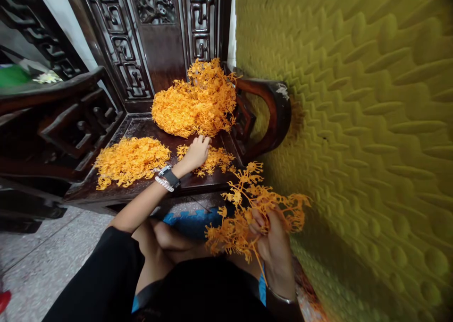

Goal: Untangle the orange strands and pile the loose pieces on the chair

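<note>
Grips orange sprigs (230, 237) in right hand (271, 232), with fingers clamped round stems; shows sprigs spreading to both sides of same fingers. Holds left hand (199, 151) at small heap (218, 160) of like pieces, with fingers bent and close together; cannot tell whether pinching any piece, owing to hidden tips. Wears watch (170, 175) and bracelet (164, 184) behind left fingers. Shows large heap (194, 105) just beyond left fingers, side heap (132, 161) to their left, all on dark seat (198, 184). Shows green wall (371, 123) to right of right fingers.
</note>
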Available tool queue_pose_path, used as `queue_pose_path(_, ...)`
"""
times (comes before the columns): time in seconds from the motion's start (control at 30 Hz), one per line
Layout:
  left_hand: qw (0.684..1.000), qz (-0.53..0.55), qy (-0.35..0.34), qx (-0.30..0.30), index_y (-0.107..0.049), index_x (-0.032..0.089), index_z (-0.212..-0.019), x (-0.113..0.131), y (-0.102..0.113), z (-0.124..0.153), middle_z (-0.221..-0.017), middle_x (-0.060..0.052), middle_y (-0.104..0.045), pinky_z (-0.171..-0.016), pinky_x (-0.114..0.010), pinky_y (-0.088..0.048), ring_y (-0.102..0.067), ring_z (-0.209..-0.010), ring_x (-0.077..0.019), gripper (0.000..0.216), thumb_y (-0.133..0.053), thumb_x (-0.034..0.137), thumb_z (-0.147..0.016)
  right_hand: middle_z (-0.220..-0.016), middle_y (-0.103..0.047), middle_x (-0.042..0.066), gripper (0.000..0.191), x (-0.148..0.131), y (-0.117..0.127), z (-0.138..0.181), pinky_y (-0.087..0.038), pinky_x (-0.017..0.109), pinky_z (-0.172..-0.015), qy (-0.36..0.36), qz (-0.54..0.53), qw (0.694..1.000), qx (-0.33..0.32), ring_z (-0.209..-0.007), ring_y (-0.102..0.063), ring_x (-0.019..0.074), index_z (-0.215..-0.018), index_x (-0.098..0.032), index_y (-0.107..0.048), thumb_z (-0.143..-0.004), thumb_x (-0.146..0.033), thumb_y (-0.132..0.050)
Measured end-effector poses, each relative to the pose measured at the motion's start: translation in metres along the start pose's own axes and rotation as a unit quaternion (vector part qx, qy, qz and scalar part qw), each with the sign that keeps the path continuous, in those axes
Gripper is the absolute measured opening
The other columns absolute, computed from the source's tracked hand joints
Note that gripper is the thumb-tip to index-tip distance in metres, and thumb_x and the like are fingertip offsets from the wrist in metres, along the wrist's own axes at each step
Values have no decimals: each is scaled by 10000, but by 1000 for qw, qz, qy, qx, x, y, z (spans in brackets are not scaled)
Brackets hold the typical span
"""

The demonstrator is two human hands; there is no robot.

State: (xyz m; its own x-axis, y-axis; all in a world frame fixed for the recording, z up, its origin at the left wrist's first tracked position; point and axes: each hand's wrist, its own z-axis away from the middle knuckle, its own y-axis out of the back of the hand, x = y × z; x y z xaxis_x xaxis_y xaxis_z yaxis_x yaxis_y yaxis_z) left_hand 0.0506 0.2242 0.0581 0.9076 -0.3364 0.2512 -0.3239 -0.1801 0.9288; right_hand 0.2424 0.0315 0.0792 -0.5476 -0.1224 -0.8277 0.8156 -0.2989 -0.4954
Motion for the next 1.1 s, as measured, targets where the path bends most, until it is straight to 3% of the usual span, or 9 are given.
queue_pose_path(0.13,1000,10,6,20,-542,176,-1317,3,5,7,-1321,-158,-533,-986,-489,-365,-451,-1178,-341,440,-383,404,-976,-485,-343,-100,346,1,1,0,-196,137,-375,3,-3,1000,-17,-412,-220,39,-672,-209,-428,-682,-367,-737)
queue_pose_path(0.27,988,122,-18,98,-494,266,-1379,18,36,25,-1457,-105,-438,-1081,-518,-271,-352,-1314,-325,478,-348,479,-976,-469,-341,-108,355,-1,0,-1,-195,132,-376,-12,-2,1000,-24,-402,-200,30,-673,-207,-427,-654,-361,-746)
queue_pose_path(0.37,943,310,-112,39,-564,224,-1275,39,65,54,-1191,-95,-638,-987,-399,-413,-547,-1124,-229,508,-268,517,-983,-490,-360,-107,319,-4,-6,-1,-189,134,-380,-22,0,999,-32,-405,-224,29,-715,-205,-472,-652,-345,-752)
queue_pose_path(0.47,910,387,-147,-29,-625,202,-1120,61,82,83,-921,-54,-689,-790,-317,-486,-620,-853,-188,444,-441,554,-922,-523,-402,-95,315,-6,-15,1,-201,141,-397,-21,-5,999,-38,-424,-277,29,-709,-197,-491,-624,-314,-770)
queue_pose_path(0.53,912,384,-135,-40,-658,191,-932,68,82,94,-785,-21,-658,-689,-285,-468,-586,-717,-159,348,-549,517,-880,-507,-395,-92,314,-4,-20,4,-203,151,-405,-29,5,998,-52,-430,-276,33,-678,-191,-487,-626,-317,-770)
queue_pose_path(0.6,901,418,-106,-35,-632,181,-769,69,78,98,-671,7,-595,-613,-258,-434,-530,-619,-126,338,-536,479,-898,-475,-359,-94,321,1,-23,6,-181,165,-403,-36,24,996,-81,-422,-243,35,-652,-189,-481,-655,-352,-757)
queue_pose_path(0.8,823,557,35,107,-551,177,-623,63,67,97,-541,35,-485,-470,-228,-333,-414,-485,-84,433,-558,535,-866,-534,-367,-79,245,22,-34,19,-176,181,-423,-27,33,986,-160,-451,-225,44,-754,-193,-526,-778,-382,-681)
queue_pose_path(1.0,811,549,77,188,-369,192,-505,66,70,91,-455,51,-374,-410,-242,-227,-319,-415,-69,559,-542,589,-859,-502,-307,-102,274,21,-54,30,-163,184,-413,-18,5,984,-176,-432,-178,46,-751,-214,-478,-758,-378,-697)
queue_pose_path(1.1,809,561,64,165,-356,200,-518,68,73,85,-440,56,-365,-396,-242,-230,-318,-399,-71,561,-538,616,-849,-493,-301,-102,342,17,-55,32,-143,184,-406,-21,7,989,-146,-424,-157,39,-686,-210,-441,-728,-408,-716)
